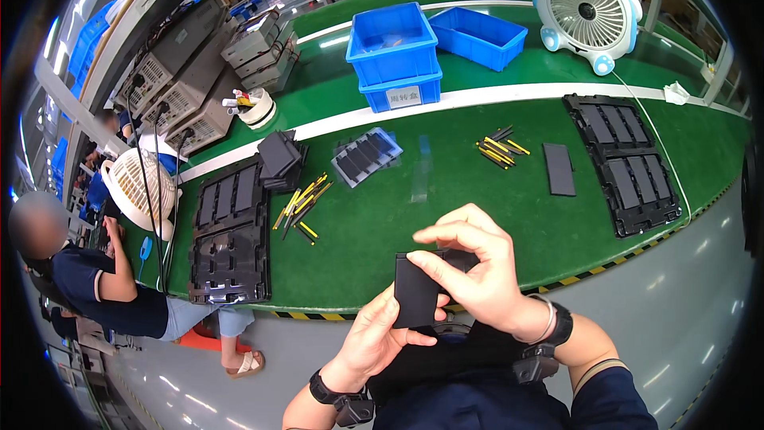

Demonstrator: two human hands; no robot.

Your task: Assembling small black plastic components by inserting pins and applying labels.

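In front of my body I hold a flat black rectangular block (415, 293). My left hand (378, 332) is closed on its lower left side, with the thumb along the edge. My right hand (475, 264) touches the block's top right corner with the thumb, its index finger bent above. Something dark shows behind the right thumb, but I cannot make out what. A similar black block (559, 169) lies on the green table to the right. Yellow-and-black strips (501, 148) lie beyond my hands, and another loose bunch (302, 205) is at the left.
Black trays stand left (208, 259) and right (641, 191), with dark blocks in their slots. Stacked black pieces (280, 158) sit beside a clear-blue sheet of black strips (368, 158). Farther back are blue bins (394, 52) and a fan (586, 12). A person (103, 287) sits at left.
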